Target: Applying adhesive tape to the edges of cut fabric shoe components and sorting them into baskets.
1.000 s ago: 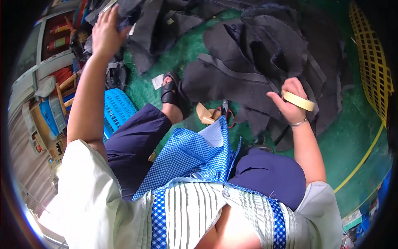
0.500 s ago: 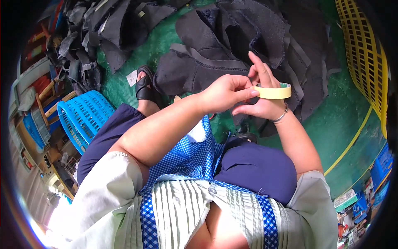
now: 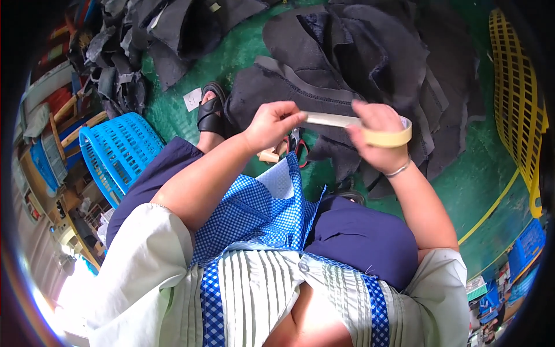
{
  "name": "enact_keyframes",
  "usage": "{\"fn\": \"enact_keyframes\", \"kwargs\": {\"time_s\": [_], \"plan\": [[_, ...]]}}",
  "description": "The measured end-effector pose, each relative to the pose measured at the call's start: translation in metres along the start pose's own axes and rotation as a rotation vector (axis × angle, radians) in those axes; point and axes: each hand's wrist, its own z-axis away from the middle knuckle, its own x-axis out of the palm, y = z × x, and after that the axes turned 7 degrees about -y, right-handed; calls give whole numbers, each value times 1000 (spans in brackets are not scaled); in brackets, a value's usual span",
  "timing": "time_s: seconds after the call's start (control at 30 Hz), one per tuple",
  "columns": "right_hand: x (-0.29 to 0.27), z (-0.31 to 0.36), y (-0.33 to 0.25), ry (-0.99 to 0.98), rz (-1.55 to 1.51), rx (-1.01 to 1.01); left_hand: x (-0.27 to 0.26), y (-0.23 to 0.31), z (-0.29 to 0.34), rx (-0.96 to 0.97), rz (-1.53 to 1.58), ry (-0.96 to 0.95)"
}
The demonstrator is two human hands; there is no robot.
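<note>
A roll of pale yellow tape (image 3: 388, 137) sits around the fingers of my right hand (image 3: 378, 130), which is slightly smeared by motion. From the roll a strip of tape (image 3: 329, 119) stretches left, taut, to my left hand (image 3: 274, 124). The thumb and forefinger of my left hand pinch the strip's end. Below and between the hands, scissors with red-and-black handles (image 3: 296, 144) lie on the floor, beside a small tan piece (image 3: 270, 154) whose kind I cannot make out. Dark fabric pieces (image 3: 289, 89) with stitched edges lie just beyond both hands.
More dark fabric (image 3: 118, 52) is heaped at the far left. A blue plastic basket (image 3: 121, 153) stands by my left leg, and a yellow basket (image 3: 514, 98) at the right. A white paper slip (image 3: 192, 99) lies on the green floor (image 3: 462, 191) near my sandal (image 3: 211, 113).
My left hand has moved left away from the roll, drawing out a strip of tape. The scissors and tan piece, mostly hidden before, now show between the arms.
</note>
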Motion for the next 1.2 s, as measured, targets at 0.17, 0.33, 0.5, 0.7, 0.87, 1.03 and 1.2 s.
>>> {"fn": "enact_keyframes", "kwargs": {"time_s": [0.17,0.33,0.5,0.7,0.87,1.03,1.2], "plan": [[50,-3,16,-115,333,212,3,-26,-44,151,-549,247],[92,-10,40,-277,379,369,15,-34,-87,-234,-787,278],[92,-10,49,-357,274,491,21,-45,-62,472,-902,495],[88,-16,73,-450,295,242,47,-59,-48,385,-1105,-47],[17,-41,85,-929,-12,338,27,-43,-50,412,-1102,-105],[20,8,23,166,-22,307,-53,42,1,506,-763,160],[55,53,-10,-116,192,-47,-176,142,57,827,-1358,754]]}}
